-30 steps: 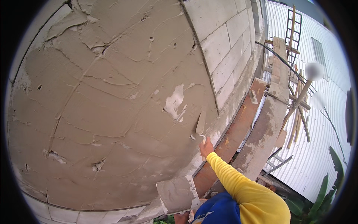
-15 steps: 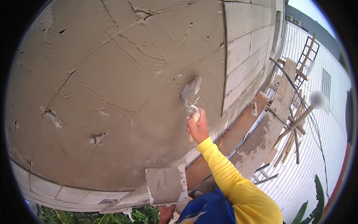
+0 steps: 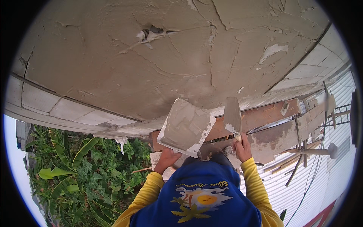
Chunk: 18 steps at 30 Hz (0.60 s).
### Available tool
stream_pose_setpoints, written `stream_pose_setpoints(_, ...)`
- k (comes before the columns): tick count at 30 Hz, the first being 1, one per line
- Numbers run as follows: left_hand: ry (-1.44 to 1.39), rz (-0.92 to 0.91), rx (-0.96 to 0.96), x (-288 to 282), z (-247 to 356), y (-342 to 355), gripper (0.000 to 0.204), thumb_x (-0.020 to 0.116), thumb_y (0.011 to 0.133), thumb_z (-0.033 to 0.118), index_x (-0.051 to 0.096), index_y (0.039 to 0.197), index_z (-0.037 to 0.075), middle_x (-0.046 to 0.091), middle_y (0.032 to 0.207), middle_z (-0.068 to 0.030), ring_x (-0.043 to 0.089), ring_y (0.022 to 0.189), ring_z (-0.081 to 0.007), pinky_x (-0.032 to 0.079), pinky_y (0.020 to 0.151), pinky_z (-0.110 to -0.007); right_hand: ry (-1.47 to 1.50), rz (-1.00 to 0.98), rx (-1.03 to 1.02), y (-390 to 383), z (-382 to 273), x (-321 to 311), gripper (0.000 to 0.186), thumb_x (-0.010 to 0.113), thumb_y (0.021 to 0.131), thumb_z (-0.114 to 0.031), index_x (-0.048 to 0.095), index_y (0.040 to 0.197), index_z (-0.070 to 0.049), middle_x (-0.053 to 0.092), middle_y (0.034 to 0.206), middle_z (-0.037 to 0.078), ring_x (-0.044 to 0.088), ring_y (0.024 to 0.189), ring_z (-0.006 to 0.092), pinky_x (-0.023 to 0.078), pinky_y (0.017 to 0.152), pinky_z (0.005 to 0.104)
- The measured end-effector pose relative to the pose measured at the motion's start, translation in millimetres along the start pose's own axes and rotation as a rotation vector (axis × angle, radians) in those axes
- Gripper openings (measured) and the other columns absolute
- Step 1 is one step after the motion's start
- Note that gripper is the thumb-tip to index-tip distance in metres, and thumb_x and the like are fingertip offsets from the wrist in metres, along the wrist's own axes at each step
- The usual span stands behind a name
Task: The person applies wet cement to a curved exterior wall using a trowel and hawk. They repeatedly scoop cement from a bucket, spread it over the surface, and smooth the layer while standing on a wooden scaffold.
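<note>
My left hand [image 3: 166,159] is closed at the near edge of a square mortar board [image 3: 186,125], which is tilted and smeared with grey mortar. To its right, my right hand [image 3: 243,147] grips the handle of a trowel [image 3: 232,114]. The trowel blade points away from me, is coated in mortar, and stands apart from the board. Beyond both tools spreads a wall [image 3: 124,79] covered in wet grey plaster, with ridges and a ragged hole [image 3: 154,33] in it.
Bare pale blocks [image 3: 70,112] border the plaster. Scaffold planks [image 3: 264,140] run below the wall on the right, with a small float [image 3: 285,108] lying on one. A pole [image 3: 314,151] juts out over a corrugated metal roof [image 3: 302,181]. Green plants [image 3: 98,178] grow below left.
My right hand has brought the trowel off the plastered wall and back beside the board. The view has swung left and down, so my left hand and both sleeves now show.
</note>
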<state>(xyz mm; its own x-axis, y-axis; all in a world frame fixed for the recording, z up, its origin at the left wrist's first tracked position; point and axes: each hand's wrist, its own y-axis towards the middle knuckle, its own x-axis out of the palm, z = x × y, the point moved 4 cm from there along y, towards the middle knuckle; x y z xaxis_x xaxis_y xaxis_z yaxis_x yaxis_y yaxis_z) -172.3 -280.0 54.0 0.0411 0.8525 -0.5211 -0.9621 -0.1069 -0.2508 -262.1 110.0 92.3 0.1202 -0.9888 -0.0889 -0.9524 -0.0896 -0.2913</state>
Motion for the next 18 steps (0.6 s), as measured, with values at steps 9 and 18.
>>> stream_pose_setpoints(9, 0.047, 0.012, 0.117, 0.3, 67.2, 9.6, 0.044, 0.08, 0.083, 0.028, 0.075, 0.122, 0.007, 0.075, 0.122, -0.0201, 0.069, 0.114, -0.0409, 0.054, 0.098, -0.046, -0.426, -0.189, -0.152, -8.9, 59.6, 1.8, 0.047, 0.074, 0.096, -0.044, 0.069, 0.119, -0.004, 0.075, 0.093, 0.02, 0.074, 0.087, 0.0358, 0.056, 0.08, 0.0433)
stream_pose_setpoints(18, 0.496, 0.124, 0.23, -6.6, 71.9, 16.4, 0.052, 0.082, 0.084, 0.035, 0.073, 0.126, 0.005, 0.075, 0.121, -0.0146, 0.07, 0.111, -0.039, 0.054, 0.098, -0.048, 0.06, -0.082, -0.175, 47.6, -23.9, 16.4, 0.034, 0.072, 0.099, -0.023, 0.066, 0.123, 0.001, 0.069, 0.093, 0.003, 0.061, 0.081, 0.0103, 0.051, 0.075, 0.0297)
